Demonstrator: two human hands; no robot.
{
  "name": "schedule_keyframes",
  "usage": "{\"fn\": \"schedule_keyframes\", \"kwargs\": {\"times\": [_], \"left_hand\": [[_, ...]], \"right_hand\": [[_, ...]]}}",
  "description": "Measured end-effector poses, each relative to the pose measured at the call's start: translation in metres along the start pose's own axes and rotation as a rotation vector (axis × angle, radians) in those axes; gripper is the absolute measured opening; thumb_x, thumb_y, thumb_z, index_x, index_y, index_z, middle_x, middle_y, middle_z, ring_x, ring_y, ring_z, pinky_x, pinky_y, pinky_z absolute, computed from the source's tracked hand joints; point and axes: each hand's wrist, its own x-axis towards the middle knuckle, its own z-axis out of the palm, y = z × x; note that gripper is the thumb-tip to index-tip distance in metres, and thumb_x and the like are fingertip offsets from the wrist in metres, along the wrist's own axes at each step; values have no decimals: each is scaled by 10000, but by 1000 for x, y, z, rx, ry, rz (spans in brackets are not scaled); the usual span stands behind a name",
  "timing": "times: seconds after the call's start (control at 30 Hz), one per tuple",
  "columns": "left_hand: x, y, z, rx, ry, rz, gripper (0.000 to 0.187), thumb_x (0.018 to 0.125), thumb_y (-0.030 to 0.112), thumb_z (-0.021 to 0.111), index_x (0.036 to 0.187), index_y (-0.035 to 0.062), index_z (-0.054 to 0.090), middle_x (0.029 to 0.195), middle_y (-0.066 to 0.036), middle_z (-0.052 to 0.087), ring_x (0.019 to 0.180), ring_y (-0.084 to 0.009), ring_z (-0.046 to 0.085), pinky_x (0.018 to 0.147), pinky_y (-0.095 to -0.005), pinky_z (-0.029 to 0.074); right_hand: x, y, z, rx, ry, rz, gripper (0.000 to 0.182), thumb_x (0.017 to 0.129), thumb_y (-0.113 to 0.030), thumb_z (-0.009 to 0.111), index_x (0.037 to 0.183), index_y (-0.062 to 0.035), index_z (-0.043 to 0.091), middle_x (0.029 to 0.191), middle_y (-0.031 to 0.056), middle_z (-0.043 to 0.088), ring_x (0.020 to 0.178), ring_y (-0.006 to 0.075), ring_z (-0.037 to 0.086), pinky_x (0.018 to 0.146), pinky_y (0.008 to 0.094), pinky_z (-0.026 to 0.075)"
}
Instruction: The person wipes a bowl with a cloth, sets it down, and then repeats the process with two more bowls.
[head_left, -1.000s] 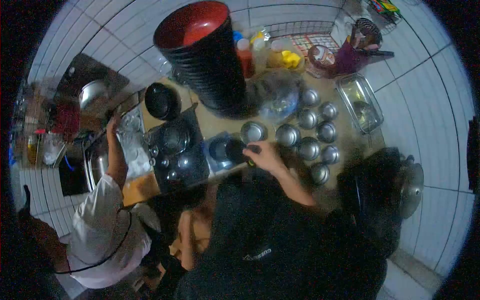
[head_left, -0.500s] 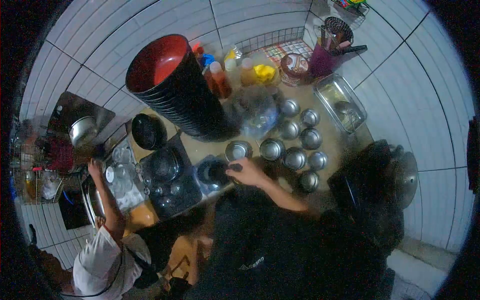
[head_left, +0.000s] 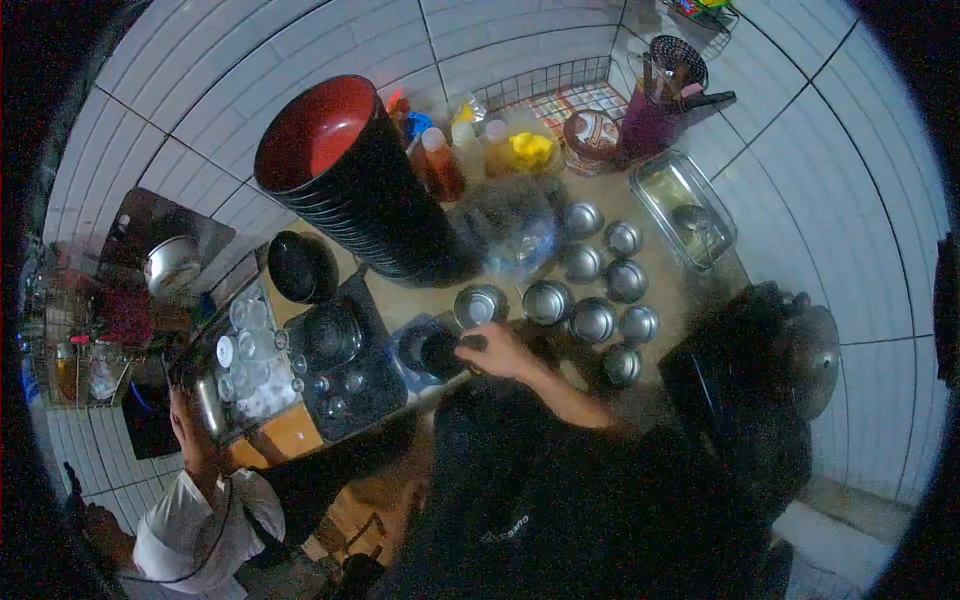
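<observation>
My right hand (head_left: 490, 352) reaches over the counter edge, its fingers closed on a dark rounded object (head_left: 438, 352) whose exact kind I cannot tell. Just beyond it stands a steel cup (head_left: 480, 304). More steel cups (head_left: 592, 320) are grouped to the right of that hand. On its left, a bluish clear plastic sheet or bag (head_left: 412, 352) lies close to the dark object. Low beside my black shirt, my left arm (head_left: 418, 475) shows dimly, with its fingers hidden in shadow.
A tall stack of black bowls with red insides (head_left: 375, 190) leans behind. Bottles (head_left: 440, 160) and a glass container (head_left: 685, 210) line the back. Glass jars (head_left: 245, 350) and a dark tray (head_left: 340, 350) stand left. A co-worker in a white shirt (head_left: 190, 530) is at the left.
My right hand stays closed on the dark object in nearly the same place. The co-worker's hand has moved down toward the front of the counter. The view has shifted slightly.
</observation>
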Motion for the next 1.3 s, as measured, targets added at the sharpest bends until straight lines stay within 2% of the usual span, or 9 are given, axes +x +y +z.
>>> {"fn": "schedule_keyframes", "kwargs": {"times": [0.17,0.27,0.5,0.63,0.7,0.8,1.07,1.23,1.3], "left_hand": [[-8,18,27,48,-95,-32,303,968,254,535,1187,49,572,1013,-63,631,929,-173,586,824,-313,471],[-8,23,48,72,-181,-64,300,966,251,545,1188,51,569,1014,-59,629,921,-167,586,812,-307,474],[-24,33,117,64,-328,-147,296,961,244,569,1190,57,563,1017,-49,625,903,-154,587,784,-293,482],[36,42,171,-269,307,162,403,984,341,501,1257,49,548,1193,-103,594,1099,-179,540,966,-311,406],[56,46,195,-606,182,174,548,998,450,346,1232,-9,535,1270,-140,560,1174,-236,527,1051,-347,362],[66,63,223,-1025,55,189,618,990,503,287,1241,-1,542,1316,-154,542,1196,-267,526,1056,-378,373],[64,63,235,-1402,105,-28,689,978,577,311,1373,25,425,1390,-166,475,1275,-311,466,1089,-405,353],[66,60,239,-1331,-39,73,666,1005,521,284,1441,22,339,1472,-138,389,1323,-266,420,1117,-396,321],[66,70,242,-1416,-146,30,655,1014,493,275,1452,6,311,1476,-128,392,1328,-244,410,1122,-392,308]], "right_hand": [[6,14,6,33,-20,-28,456,800,-374,730,1092,-28,681,1088,195,664,1027,302,629,891,378,482],[3,15,5,69,-107,114,465,800,-411,727,1148,-108,661,1202,192,564,1169,344,519,984,396,412],[1,-10,-6,72,-80,-20,425,800,-361,742,1078,-48,674,1073,184,660,1036,317,622,898,383,476],[-2,-30,-7,75,78,-184,354,818,-279,735,1030,-4,666,1022,189,679,918,286,665,819,354,498],[-5,-40,-15,-1,68,-181,364,820,-277,733,1055,-10,656,1013,185,677,932,284,662,823,360,496],[-11,-42,-17,-27,156,-248,331,832,-269,718,1015,-6,633,980,189,672,921,282,660,802,382,496],[-46,-47,-48,72,428,-291,419,798,-121,722,1155,-44,516,1047,140,601,951,281,624,845,357,471],[-55,-65,-61,-27,182,-405,458,764,-153,726,1175,-40,559,1164,172,583,1052,331,609,883,387,489],[-50,-71,-55,-301,42,-545,470,756,-196,725,1175,-39,582,1259,173,542,1103,354,584,886,417,500]]}}
